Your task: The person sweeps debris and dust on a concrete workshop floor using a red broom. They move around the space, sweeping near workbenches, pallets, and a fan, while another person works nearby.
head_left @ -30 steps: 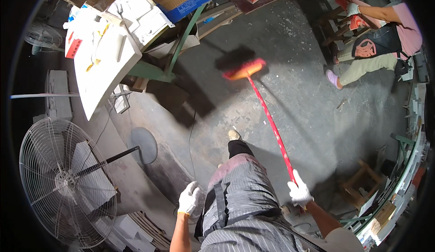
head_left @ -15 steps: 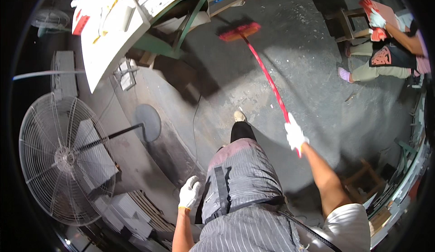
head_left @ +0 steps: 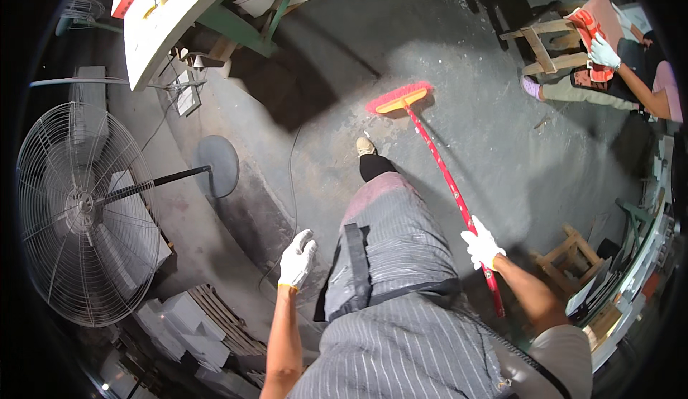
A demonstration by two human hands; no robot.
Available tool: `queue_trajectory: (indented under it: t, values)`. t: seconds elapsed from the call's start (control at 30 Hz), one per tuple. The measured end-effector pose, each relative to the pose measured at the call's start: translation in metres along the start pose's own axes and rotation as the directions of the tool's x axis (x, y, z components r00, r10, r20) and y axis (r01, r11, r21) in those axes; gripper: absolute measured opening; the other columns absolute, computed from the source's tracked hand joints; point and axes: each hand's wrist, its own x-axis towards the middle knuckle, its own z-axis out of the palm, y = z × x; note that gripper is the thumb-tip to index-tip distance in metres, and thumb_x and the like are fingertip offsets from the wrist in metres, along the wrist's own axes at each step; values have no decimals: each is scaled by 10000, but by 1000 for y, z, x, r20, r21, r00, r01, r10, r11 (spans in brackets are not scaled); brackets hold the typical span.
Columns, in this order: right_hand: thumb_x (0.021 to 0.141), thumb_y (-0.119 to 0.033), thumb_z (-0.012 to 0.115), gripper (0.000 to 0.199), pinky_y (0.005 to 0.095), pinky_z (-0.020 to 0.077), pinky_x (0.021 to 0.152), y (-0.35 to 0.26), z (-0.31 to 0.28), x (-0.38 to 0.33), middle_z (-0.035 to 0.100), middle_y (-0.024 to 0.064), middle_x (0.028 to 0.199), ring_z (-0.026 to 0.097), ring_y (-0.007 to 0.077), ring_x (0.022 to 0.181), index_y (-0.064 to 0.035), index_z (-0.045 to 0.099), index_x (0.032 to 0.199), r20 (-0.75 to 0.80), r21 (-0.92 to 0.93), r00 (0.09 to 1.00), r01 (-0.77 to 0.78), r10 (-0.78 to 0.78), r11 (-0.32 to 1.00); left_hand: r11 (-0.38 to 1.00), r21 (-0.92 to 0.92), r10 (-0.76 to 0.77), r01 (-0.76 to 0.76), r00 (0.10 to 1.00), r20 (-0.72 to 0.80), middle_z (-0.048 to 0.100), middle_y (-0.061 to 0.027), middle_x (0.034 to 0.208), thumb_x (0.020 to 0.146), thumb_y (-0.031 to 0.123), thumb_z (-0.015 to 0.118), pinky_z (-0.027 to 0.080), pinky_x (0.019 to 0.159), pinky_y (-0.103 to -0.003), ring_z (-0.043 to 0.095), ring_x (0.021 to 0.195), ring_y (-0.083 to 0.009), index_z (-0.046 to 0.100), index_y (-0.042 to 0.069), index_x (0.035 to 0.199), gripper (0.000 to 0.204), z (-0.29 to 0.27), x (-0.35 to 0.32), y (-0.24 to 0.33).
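My right hand (head_left: 483,244), in a white work glove, is closed around the red handle of a push broom (head_left: 448,177). The handle slants up and left from my fist, and its lower end sticks out below the hand. At the far end, the orange broom head (head_left: 398,101) with pink bristles rests on the grey floor, just beyond my beige shoe (head_left: 365,146). My left hand (head_left: 297,258), also gloved in white, hangs at my left side beside the striped apron (head_left: 401,255). Its fingers are loosely bent and apart, with nothing in them.
A large wire-cage fan (head_left: 86,212) stands at left, near a round dark base (head_left: 218,166). A white-topped table (head_left: 168,26) is at upper left. A cable (head_left: 292,177) runs along the floor. At upper right a co-worker holds a pinkish panel beside a wooden stool (head_left: 541,49).
The broom head has come back across the floor toward me, and my right hand has drawn the handle lower. My view has shifted; my left hand appears slightly higher, still holding nothing.
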Motion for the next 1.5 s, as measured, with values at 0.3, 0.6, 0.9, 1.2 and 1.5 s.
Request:
queue_trajectory:
  t: [0.3,0.6,0.9,1.2,1.5]
  values:
    - [946,-392,508,649,393,500,533,-20,41,-45,639,142,778,583,230,517,-323,245,1536,48,-792,995,88,-82,604,948,284,-187,145,974,128,666,-187,1181,905,334,580,497,924,-382,647,1100,-306,576,46,1277,470,54,-116,-88]
    - [953,-400,465,591,443,473,868,-2,38,49,627,218,1130,623,369,986,-366,281,1513,220,-895,960,269,-171,357,915,-342,-218,215,975,31,639,-143,1264,931,181,619,457,998,-318,602,1188,-225,549,8,1317,429,111,-159,-149]
    - [943,-378,485,598,446,482,879,137,-160,-95,625,278,1150,639,399,1034,-347,299,1510,-321,-756,947,-245,-17,607,889,-392,-240,235,970,39,651,-128,1236,933,162,616,465,968,-299,612,1138,-193,547,13,1321,421,164,-179,-168]
    - [935,-418,510,600,424,481,648,90,-166,13,631,198,817,592,292,678,-346,322,1501,62,-780,952,234,-300,581,936,-291,-196,197,980,35,637,-116,1260,938,166,615,501,877,-276,621,1071,-158,531,-9,1329,436,246,-176,-65]
    - [959,-381,521,505,338,339,421,59,-305,125,383,17,582,350,141,445,-436,400,1446,92,-611,978,206,-190,764,879,-342,-360,332,933,-22,627,-128,1268,937,155,605,482,954,-314,604,1149,-205,536,-6,1327,428,408,-261,-21]
